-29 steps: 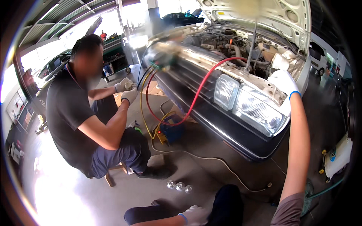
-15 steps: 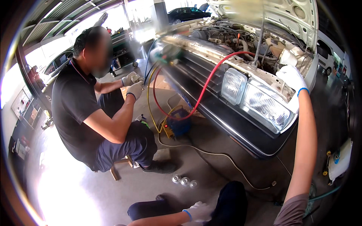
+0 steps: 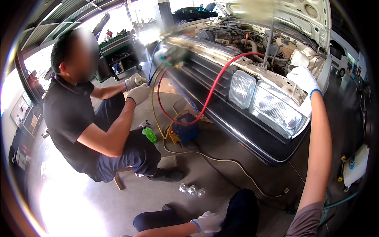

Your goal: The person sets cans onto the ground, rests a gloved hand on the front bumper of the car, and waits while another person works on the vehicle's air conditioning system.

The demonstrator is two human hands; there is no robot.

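Observation:
My right hand (image 3: 303, 79), in a white glove, rests with slightly bent fingers on the car's front edge (image 3: 294, 93) above the headlight (image 3: 276, 108), beside the engine bay (image 3: 252, 43). My left hand (image 3: 207, 222), also gloved, lies loosely open on my dark-clad leg, holding nothing visible. At left a crouching co-worker (image 3: 90, 134) holds a small object, too obscured to name, in two gloved hands. Red (image 3: 215, 85), yellow and blue hoses run from a blurred fitting (image 3: 169, 55) at the car's front.
A blue machine (image 3: 185, 128), a green spray bottle (image 3: 149, 134), several small metal cans (image 3: 192, 190) and a pale cable (image 3: 233, 161) are on the floor. A tool cart (image 3: 114, 51) stands behind. A white container (image 3: 355, 166) is at right.
The co-worker's head has shifted and the green spray bottle shows more fully beside the knee. The view moved slightly. My hands remain where they were.

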